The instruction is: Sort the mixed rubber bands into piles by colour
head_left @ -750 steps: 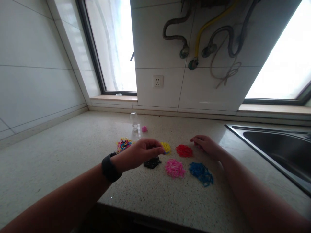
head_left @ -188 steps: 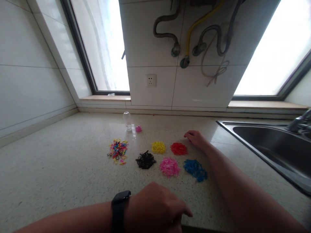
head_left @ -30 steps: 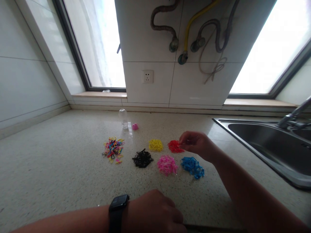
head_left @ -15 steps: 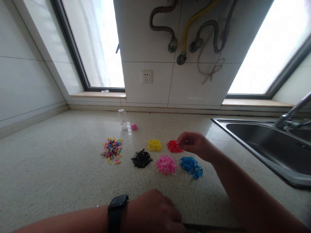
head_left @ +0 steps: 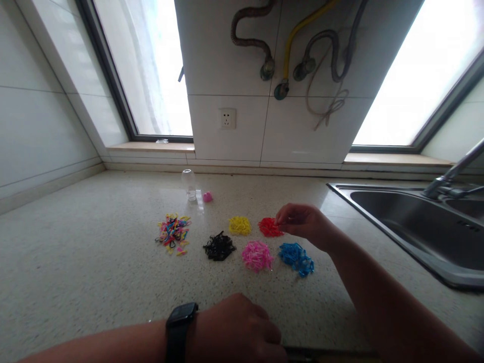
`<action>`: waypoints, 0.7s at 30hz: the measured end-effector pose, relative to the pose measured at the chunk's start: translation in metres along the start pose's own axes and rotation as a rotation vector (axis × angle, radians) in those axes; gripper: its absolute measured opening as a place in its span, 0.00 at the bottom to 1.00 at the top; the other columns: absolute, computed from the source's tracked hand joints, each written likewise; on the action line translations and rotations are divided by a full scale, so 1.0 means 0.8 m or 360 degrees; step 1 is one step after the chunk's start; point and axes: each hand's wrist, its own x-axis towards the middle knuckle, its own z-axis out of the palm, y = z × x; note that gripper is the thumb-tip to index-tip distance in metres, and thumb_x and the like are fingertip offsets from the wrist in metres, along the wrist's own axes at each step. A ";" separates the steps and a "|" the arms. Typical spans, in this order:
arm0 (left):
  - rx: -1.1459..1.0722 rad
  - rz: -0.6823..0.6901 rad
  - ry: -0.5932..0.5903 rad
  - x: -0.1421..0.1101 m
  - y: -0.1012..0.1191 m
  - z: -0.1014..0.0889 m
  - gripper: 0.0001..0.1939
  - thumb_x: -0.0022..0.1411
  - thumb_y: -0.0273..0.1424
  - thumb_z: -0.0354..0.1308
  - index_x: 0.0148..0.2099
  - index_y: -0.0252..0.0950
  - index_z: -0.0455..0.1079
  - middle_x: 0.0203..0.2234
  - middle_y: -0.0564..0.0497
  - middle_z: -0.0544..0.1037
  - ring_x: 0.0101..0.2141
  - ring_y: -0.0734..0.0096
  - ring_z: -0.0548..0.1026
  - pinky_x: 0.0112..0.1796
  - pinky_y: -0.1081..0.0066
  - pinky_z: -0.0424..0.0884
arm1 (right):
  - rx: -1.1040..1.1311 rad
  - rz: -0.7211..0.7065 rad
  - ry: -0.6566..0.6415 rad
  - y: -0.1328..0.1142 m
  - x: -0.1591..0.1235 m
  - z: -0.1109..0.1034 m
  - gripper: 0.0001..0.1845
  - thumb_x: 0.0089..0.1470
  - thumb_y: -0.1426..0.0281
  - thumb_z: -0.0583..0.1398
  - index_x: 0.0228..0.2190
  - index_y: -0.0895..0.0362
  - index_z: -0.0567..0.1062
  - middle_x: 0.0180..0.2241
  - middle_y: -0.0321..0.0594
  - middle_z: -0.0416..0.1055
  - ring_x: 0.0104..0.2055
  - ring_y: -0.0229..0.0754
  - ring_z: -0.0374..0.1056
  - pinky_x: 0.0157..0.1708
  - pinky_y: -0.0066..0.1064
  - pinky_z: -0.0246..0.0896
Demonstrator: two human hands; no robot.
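At the right edge of a pile of red rubber bands [head_left: 268,227], my right hand [head_left: 298,220] has its fingertips pinched together; whatever lies between them is too small to tell. My left hand [head_left: 238,325] rests curled at the counter's front edge, its fingers folded under and their grip hidden. Around the red pile lie yellow rubber bands [head_left: 239,226], pink rubber bands [head_left: 257,256], blue rubber bands [head_left: 297,259] and black rubber bands [head_left: 219,246]. Farther left is a pile of mixed-colour rubber bands [head_left: 174,231].
A clear plastic bottle [head_left: 188,185] stands upside down at the back, with a pink cap [head_left: 207,197] beside it. The steel sink [head_left: 397,217] with its tap [head_left: 449,179] takes up the right side. A tiled wall with a socket [head_left: 227,119] rises behind.
Little differs. The right hand stays at the red pile with its fingers pinched, and the left hand keeps its place. The whole view has shifted very slightly.
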 end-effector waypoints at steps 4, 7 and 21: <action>-0.0037 0.0003 0.0002 0.002 0.000 -0.002 0.11 0.67 0.36 0.57 0.32 0.37 0.65 0.23 0.57 0.71 0.23 0.75 0.66 0.22 0.71 0.59 | 0.0083 0.0084 -0.0011 -0.005 0.000 0.003 0.11 0.44 0.64 0.71 0.28 0.56 0.79 0.26 0.36 0.73 0.25 0.32 0.66 0.24 0.25 0.64; -0.0046 0.0016 0.0027 0.003 -0.001 -0.002 0.12 0.67 0.36 0.58 0.31 0.37 0.65 0.23 0.57 0.70 0.23 0.75 0.65 0.22 0.71 0.59 | 0.0105 0.0128 0.0005 -0.005 0.000 0.004 0.11 0.46 0.64 0.71 0.31 0.57 0.79 0.24 0.35 0.72 0.23 0.31 0.64 0.22 0.24 0.61; -0.0020 0.0003 0.0016 0.002 -0.002 0.006 0.11 0.68 0.37 0.57 0.33 0.38 0.66 0.23 0.57 0.72 0.23 0.74 0.67 0.22 0.70 0.58 | 0.0162 0.0052 -0.0070 0.001 0.002 0.006 0.11 0.57 0.65 0.61 0.41 0.55 0.79 0.22 0.32 0.65 0.24 0.33 0.61 0.23 0.26 0.60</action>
